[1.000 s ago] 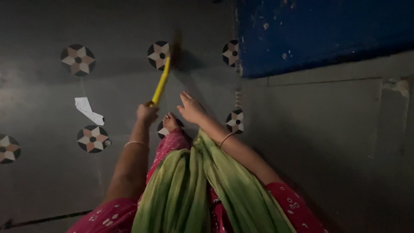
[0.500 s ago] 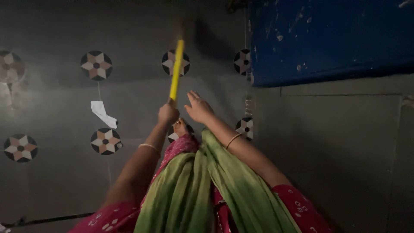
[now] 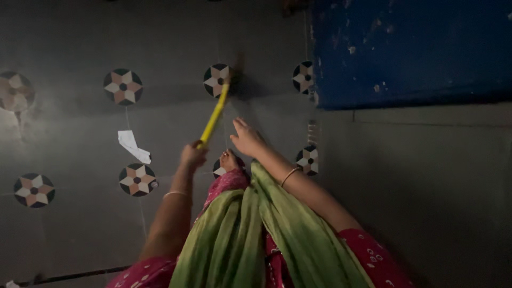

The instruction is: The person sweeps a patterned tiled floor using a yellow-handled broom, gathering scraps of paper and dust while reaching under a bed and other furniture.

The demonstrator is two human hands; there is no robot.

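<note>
Fingers of the left hand (image 3: 193,156) are wrapped around a yellow broom handle (image 3: 214,116) that slants up ahead toward a star-patterned floor tile (image 3: 217,80). Beside it, the right hand (image 3: 247,139) hovers open, holding nothing. White paper scrap (image 3: 133,146) lies left of both hands.

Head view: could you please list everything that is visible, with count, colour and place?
broom handle: one, yellow, in left hand, slanting up to a medallion
floor medallions: seven in view, black, white and tan stars, across the grey floor
paper scrap: one, white, left of handle
blue surface: one, upper right
scarf: green, bottom centre
foot: one, bare
left hand: gripping handle
right hand: open, empty
</note>
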